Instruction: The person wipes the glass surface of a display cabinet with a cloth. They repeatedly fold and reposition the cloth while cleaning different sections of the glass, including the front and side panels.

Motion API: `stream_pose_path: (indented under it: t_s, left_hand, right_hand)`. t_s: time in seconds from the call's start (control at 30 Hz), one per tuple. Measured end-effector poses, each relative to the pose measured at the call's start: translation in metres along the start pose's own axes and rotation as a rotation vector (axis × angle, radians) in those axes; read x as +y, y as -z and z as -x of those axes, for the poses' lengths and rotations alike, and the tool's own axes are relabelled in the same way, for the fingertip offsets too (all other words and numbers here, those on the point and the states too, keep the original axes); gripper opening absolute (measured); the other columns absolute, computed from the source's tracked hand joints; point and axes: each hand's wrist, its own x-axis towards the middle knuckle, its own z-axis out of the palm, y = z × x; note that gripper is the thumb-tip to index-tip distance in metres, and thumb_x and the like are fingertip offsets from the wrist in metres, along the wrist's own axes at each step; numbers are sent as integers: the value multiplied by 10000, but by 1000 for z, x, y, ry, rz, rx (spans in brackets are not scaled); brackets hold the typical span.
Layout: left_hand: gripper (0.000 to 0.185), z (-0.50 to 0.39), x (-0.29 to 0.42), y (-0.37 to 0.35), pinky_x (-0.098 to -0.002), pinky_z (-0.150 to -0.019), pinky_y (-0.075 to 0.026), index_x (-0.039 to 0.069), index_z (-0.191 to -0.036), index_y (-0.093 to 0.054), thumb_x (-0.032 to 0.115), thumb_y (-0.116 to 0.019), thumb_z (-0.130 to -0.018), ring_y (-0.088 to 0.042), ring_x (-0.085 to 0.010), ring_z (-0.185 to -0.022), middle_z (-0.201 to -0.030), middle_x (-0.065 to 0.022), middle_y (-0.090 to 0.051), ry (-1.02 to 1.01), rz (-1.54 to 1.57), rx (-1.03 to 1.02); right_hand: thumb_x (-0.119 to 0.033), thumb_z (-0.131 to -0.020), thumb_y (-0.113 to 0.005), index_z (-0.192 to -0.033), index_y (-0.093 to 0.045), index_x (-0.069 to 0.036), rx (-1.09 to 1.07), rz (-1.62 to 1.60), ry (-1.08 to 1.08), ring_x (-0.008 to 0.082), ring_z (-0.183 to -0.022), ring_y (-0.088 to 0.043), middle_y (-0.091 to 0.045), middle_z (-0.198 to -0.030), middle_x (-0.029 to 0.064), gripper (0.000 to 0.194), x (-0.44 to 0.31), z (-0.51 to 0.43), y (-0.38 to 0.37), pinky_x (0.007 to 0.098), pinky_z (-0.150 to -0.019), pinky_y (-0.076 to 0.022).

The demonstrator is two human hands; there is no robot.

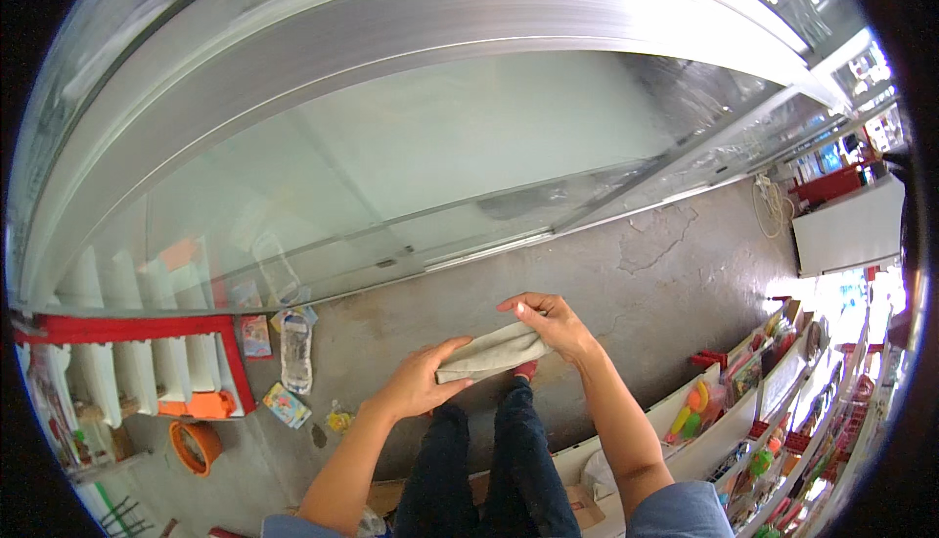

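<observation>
A folded beige cloth [493, 352] is stretched between my two hands, above the floor and in front of my legs. My left hand [425, 379] grips its left end, thumb on top and fingers beneath. At the other end, my right hand [555, 327] pinches the cloth, its index finger curled above the thumb. Beyond the hands stands a large display case with glass panes [469, 142] and a broad metal frame [440, 21]. The cloth is apart from the glass.
A red-edged shelf unit [242, 362] stands at left, near an orange pot [194, 447]. Clear plastic packaging [296, 351] and a colourful packet [287, 405] lie on the concrete floor [645, 259]. Shelves of packaged toys [689, 409] run along the right; a white cabinet [851, 226] stands farther off.
</observation>
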Motion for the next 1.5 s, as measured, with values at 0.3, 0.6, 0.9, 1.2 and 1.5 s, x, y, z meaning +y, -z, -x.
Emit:
stream_pose_path:
  t_s: [0.3, 0.6, 0.9, 1.2, 1.5]
  left_hand:
    - [498, -43, 143, 2, -368, -887, -541, 99, -1256, -658, 102, -822, -786, -695, -302, -1070, -1195, -134, -709, -121, -130, 184]
    - [430, -92, 296, 1, -352, -838, -502, 116, -1107, -760, -23, -742, -701, -613, -223, -909, -1030, -46, -698, -1015, -882, 1029]
    - [566, -165, 288, 2, -307, -811, -393, 113, -1254, -730, -39, -707, -710, -501, -174, -890, -948, 6, -494, -954, -1097, 1342]
    - [620, -207, 218, -16, -312, -767, -346, 218, -1290, -710, -17, -697, -717, -468, -132, -800, -886, 47, -468, -925, -1024, 1286]
    - [700, -191, 204, -45, -353, -807, -399, 194, -1282, -719, -61, -681, -631, -518, -202, -857, -929, -19, -511, -816, -927, 1022]
  right_hand:
    - [-302, -823, -805, -1476, -508, -200, -149, 655, 347, 293, -1097, -604, -647, -1147, 90, 724, -91, 68, 114, 407, -922, -488]
    - [-139, -697, -761, -1238, -718, -267, 779, 1427, 1379, 180, -1000, -567, -648, -1157, -2, 558, -209, 86, 195, 380, -937, -464]
    - [-133, -651, -723, -1033, -804, -159, 917, 1203, 1879, 164, -986, -550, -656, -1187, -33, 392, -236, 1, 225, 298, -849, -474]
    - [-188, -768, -667, -1153, -757, -202, 815, 1228, 1643, 134, -1028, -557, -626, -1256, -77, 396, -158, -31, 240, 318, -901, -448]
    - [-163, -790, -679, -1227, -718, -200, 709, 1338, 1433, 152, -1063, -554, -613, -1267, -59, 440, -114, -4, 235, 314, -865, -476]
